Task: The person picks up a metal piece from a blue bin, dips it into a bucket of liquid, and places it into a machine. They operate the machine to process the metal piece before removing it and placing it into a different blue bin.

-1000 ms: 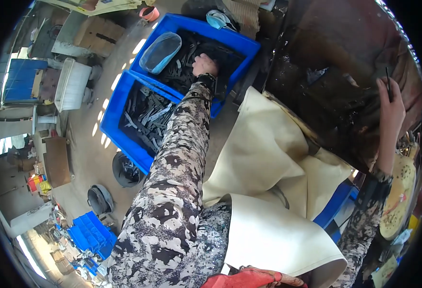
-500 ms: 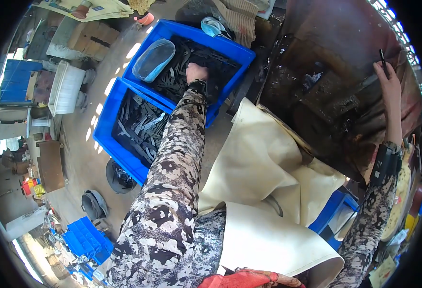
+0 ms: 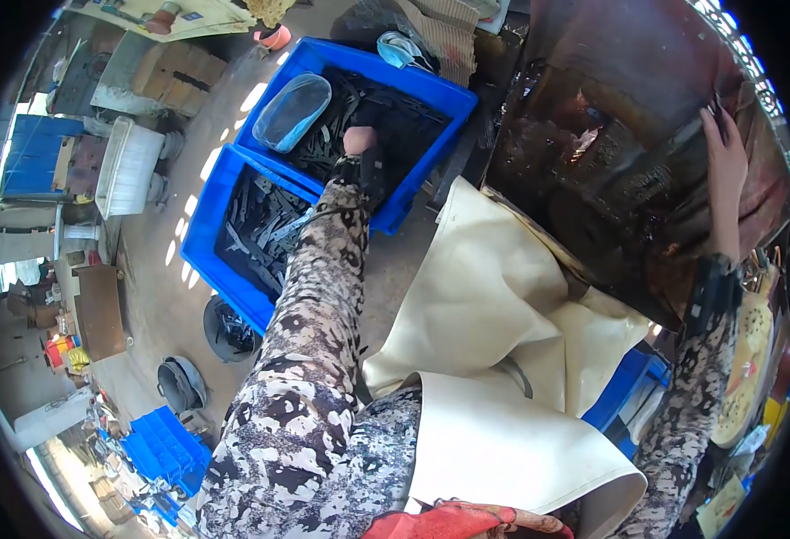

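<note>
My left hand point(image 3: 359, 140) is closed in a fist above the far blue bin point(image 3: 273, 85), which holds many dark, narrow flat pieces point(image 3: 359, 90). Whatever the fist may grip is hidden. A clear oval plastic tub point(image 3: 292, 112) rests in that bin, left of the hand. The nearer blue bin point(image 3: 199, 235) has similar grey and dark strips point(image 3: 255, 225) in it. At the far right, my right hand point(image 3: 725, 153) pinches a thin dark piece point(image 3: 716, 110), too small to name, over a wet, brownish-red sheeted surface point(image 3: 628, 54).
A cream apron-like sheet point(image 3: 494, 269) drapes across my lap. Crumpled light-blue cloth point(image 3: 398, 48) and corrugated cardboard point(image 3: 444, 36) lie behind the far bin. Dark buckets point(image 3: 181, 384) stand on the floor at left, near blue crates point(image 3: 166, 449). A white tub point(image 3: 127, 166) is farther left.
My left hand has shifted slightly left and stays closed over the far bin. My right hand has moved slightly, still pinching the thin dark piece. Light glints have changed on the wet surface.
</note>
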The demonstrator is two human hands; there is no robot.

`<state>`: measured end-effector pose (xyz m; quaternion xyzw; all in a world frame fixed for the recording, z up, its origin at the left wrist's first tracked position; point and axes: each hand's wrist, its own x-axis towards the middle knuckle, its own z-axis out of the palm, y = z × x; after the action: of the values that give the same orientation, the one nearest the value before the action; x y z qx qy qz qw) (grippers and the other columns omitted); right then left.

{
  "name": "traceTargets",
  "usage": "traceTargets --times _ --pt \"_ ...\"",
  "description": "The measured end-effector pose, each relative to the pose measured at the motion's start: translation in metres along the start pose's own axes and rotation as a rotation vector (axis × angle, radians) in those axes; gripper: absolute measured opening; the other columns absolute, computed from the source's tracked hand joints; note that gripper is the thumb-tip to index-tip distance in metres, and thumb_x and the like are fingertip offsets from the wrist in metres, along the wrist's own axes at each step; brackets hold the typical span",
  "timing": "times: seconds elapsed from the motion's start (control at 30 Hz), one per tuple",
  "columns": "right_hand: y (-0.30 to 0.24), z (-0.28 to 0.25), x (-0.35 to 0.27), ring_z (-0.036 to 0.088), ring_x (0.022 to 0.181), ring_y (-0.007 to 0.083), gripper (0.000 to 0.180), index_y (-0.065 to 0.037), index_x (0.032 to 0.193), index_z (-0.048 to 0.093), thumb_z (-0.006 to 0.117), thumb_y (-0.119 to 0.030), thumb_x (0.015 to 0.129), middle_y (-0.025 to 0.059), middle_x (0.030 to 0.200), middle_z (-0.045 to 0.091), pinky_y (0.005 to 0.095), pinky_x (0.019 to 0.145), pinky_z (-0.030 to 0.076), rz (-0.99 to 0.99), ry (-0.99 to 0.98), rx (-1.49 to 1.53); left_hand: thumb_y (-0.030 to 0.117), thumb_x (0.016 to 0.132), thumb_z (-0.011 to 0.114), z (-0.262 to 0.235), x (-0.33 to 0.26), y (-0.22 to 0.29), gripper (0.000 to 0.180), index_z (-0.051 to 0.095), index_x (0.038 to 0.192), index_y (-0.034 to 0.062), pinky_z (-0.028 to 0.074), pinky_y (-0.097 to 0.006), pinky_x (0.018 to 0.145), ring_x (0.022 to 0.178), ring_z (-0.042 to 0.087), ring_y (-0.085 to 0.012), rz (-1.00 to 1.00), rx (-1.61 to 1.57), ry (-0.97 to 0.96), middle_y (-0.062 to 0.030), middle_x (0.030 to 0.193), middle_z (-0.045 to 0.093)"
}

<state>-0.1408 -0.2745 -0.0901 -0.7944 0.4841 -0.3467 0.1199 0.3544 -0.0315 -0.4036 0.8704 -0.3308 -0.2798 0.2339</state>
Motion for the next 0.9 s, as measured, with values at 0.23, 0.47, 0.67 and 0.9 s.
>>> traceTargets --times 0.23,0.47,0.67,0.9 --pt "0.091 0.022 -0.072 0.065 0.102 0.0286 0.050 0.001 0.117 0.063 0.065 -0.040 0.090 0.0214 0.107 0.068 0.0365 0.088 0.047 0.092 -0.065 -0.209 -0.011 0.086 0.043 -0.029 -0.053 0.038 0.035 0.042 0.118 0.0024 0.057 -0.046 0.068 0.088 0.069 -0.0363 -0.286 -1.501 -0.060 -0.0223 0.102 0.064" --pt "0.148 0.066 -0.099 0.061 0.062 0.0232 0.039 0.001 0.105 0.066 0.063 -0.035 0.090 0.0148 0.071 0.063 0.0352 0.059 0.046 0.372 -0.350 0.004 -0.021 0.077 0.040 -0.056 -0.071 0.088 0.041 0.040 0.110 0.0036 0.050 -0.048 0.092 0.116 0.058 -0.0395 0.044 -1.734 -0.257 -0.0259 0.121 0.057" --pt "0.148 0.058 -0.087 0.063 0.063 0.0300 0.030 0.001 0.088 0.062 0.060 -0.029 0.091 0.0174 0.069 0.062 0.0408 0.058 0.047 0.396 -0.276 0.026 -0.013 0.075 0.050 -0.063 -0.124 0.207 0.058 0.046 0.131 0.0036 0.052 -0.037 0.086 0.103 0.062 -0.0238 0.272 -1.769 -0.502 -0.0146 0.125 0.059" --pt "0.111 0.078 -0.111 0.064 0.084 0.0421 0.024 -0.005 0.088 0.061 0.057 -0.029 0.091 0.0212 0.083 0.066 0.0522 0.073 0.052 0.343 -0.154 -0.275 -0.013 0.080 0.051 0.010 -0.160 0.264 0.048 0.057 0.120 0.0112 0.036 -0.046 0.111 0.110 0.060 -0.0226 0.191 -1.995 -0.690 -0.0089 0.119 0.061"
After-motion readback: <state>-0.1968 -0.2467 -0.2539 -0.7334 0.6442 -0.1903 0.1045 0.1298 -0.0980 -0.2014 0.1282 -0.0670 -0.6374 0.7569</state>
